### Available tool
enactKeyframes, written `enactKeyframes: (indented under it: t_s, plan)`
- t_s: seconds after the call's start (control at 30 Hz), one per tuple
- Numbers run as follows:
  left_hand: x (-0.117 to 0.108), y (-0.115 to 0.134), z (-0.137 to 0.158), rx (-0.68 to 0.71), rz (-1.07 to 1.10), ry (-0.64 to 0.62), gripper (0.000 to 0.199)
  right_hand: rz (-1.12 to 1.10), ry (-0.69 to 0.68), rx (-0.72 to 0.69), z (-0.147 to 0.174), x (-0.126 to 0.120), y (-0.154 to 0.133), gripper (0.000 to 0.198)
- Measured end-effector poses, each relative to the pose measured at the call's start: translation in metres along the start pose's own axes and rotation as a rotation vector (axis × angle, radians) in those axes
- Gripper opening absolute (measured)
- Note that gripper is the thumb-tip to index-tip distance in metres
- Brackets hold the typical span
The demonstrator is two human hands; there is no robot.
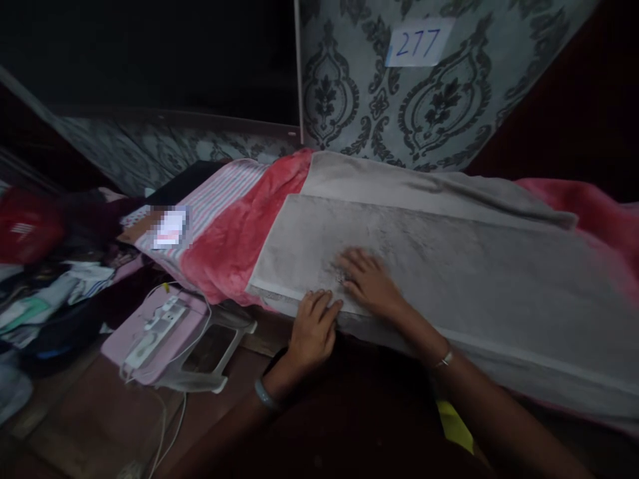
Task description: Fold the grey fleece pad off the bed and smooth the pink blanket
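Grey, short-napped cloth, probably a fleece blanket point(474, 286), folded into a long flat slab directly under both hands, with red plush cloth point(224, 249) showing beyond its left end. Seems soft, limp and fairly light for its size, though awkward in length; hardly fragile, with enough nap to grip without slipping. Best gripped at the folded front edge or the near left corner, gathering all layers together. Left hand point(312, 329) at that front edge, fingers loosely bent, nothing clasped. Right hand point(369, 279) spread over the top, blurred at the fingertips, likewise grasping nothing. Paler band along the front fold; brushed, mottled patches above; fluffy creases in the red, flat stripes on the thin striped cloth point(224, 186) farther left
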State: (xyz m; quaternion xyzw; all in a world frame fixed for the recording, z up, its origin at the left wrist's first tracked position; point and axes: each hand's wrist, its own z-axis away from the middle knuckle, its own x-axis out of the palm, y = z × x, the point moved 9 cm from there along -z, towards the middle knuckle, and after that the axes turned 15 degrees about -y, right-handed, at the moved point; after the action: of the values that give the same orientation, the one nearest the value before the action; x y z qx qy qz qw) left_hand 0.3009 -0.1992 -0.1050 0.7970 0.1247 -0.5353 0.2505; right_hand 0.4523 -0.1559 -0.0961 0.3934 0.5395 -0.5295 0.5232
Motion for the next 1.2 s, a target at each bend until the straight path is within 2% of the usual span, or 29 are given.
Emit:
enactKeyframes:
  t_s: [0.07,0.13,0.27,0.33,0.43,0.53,0.63,0.77,0.87,0.93,1.07,1.2]
  plan:
    - [0.002,0.000,0.005,-0.006,0.003,-0.007,0.052,0.014,0.060,0.054,0.008,-0.001,0.013,0.061]
    - [0.002,0.000,0.009,-0.008,0.022,-0.005,0.053,0.038,0.062,0.063,0.016,0.007,0.019,0.063]
    - [-0.021,-0.009,0.006,0.020,0.180,0.053,0.039,0.047,0.006,0.062,0.024,0.028,0.017,0.061]
    - [-0.041,-0.026,-0.008,0.013,0.219,0.085,0.036,0.032,-0.004,0.048,0.021,0.029,0.017,0.061]
    - [-0.065,-0.064,-0.047,-0.065,0.123,0.075,0.041,0.000,0.001,0.037,0.013,0.020,0.030,0.060]
    - [-0.065,-0.101,-0.095,-0.156,-0.046,-0.050,0.052,-0.002,0.058,0.153,0.008,-0.001,0.072,0.060]
    - [-0.047,-0.126,-0.124,-0.257,-0.182,-0.217,0.059,0.011,0.079,0.333,0.018,-0.011,0.128,0.059]
    - [-0.029,-0.140,-0.127,-0.312,-0.252,-0.335,0.058,0.012,0.078,0.408,0.047,-0.006,0.179,0.060]
    - [-0.028,-0.147,-0.125,-0.308,-0.260,-0.358,0.058,0.005,0.062,0.452,0.067,-0.007,0.204,0.059]
    - [-0.031,-0.153,-0.136,-0.312,-0.249,-0.329,0.058,-0.009,0.051,0.525,0.077,-0.016,0.222,0.060]
    - [-0.034,-0.147,-0.193,-0.290,-0.218,-0.241,0.060,-0.086,0.036,0.670,0.082,-0.042,0.265,0.063]
    - [-0.012,-0.121,-0.250,-0.262,-0.283,-0.363,0.065,-0.158,0.004,0.697,0.085,-0.055,0.313,0.063]
